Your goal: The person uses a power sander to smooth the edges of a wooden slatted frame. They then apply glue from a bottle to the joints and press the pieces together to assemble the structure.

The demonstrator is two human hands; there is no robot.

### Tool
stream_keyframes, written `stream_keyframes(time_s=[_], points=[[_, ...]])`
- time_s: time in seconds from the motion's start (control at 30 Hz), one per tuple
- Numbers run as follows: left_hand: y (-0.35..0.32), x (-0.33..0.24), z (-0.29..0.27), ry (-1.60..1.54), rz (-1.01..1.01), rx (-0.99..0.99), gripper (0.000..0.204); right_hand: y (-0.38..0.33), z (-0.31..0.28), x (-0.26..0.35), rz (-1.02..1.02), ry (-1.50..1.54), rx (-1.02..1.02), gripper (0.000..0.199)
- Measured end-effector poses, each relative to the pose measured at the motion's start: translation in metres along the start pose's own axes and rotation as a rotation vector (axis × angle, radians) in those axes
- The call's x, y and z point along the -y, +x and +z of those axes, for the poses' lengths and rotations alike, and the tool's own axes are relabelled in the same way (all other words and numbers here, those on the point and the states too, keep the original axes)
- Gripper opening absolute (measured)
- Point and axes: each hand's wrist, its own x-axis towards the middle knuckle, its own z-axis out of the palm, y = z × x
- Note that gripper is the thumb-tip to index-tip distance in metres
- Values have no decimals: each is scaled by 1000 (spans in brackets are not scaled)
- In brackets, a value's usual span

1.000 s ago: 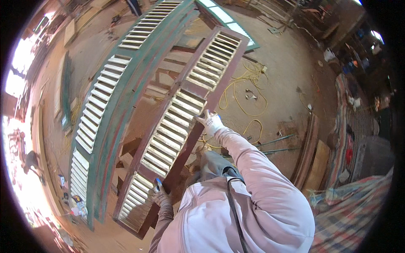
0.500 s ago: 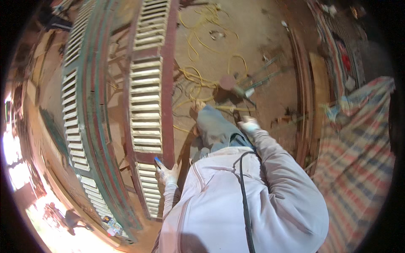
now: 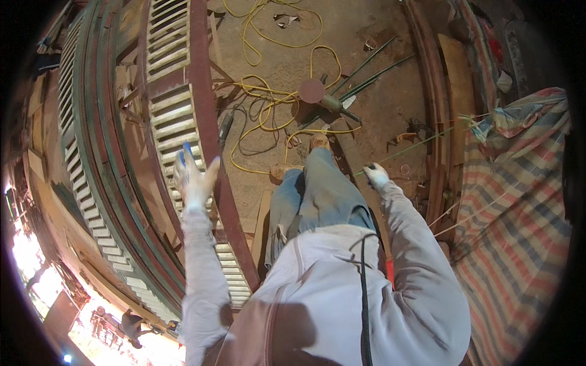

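My left hand (image 3: 196, 183), in a pale glove with blue on one fingertip, reaches over a tall louvred shutter (image 3: 212, 116) with a dark red frame and cream slats. Its fingers are spread, and I see nothing held in them. Whether the palm touches the slats I cannot tell. My right hand (image 3: 376, 175), also gloved, is curled closed beside my right knee. A thin green cord (image 3: 421, 144) runs up to it or behind it; what the fingers hold, if anything, is hidden. Ahead of my feet a power tool with a round reddish disc (image 3: 312, 91) lies on the floor.
Yellow cable (image 3: 267, 116) loops over the floor by my feet. Green rods (image 3: 373, 78) lie beyond the tool. A green-framed shutter (image 3: 91, 183) stands farther left. Long brown boards (image 3: 437, 122) and a striped plastic sheet (image 3: 519, 244) are at right. Another person (image 3: 132, 325) is at lower left.
My left hand has moved forward along the shutter from its lower rail to the slats, fingers now spread. My right hand has shifted slightly right. The view has turned, moving the shutters leftward.
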Motion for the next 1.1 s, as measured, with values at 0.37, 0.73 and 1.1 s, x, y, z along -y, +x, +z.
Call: stream_keyframes(time_s=[0.37, 0.73, 1.1], points=[[165, -48, 84, 112, 235, -304, 98, 222, 62, 130, 27, -520, 183, 76], [161, -27, 122, 15, -44, -333, 87, 546, 78, 54, 21, -918, -123, 88], [120, 5, 83, 45, -179, -359, 84, 498, 107, 54, 137, 149, 571, 39]])
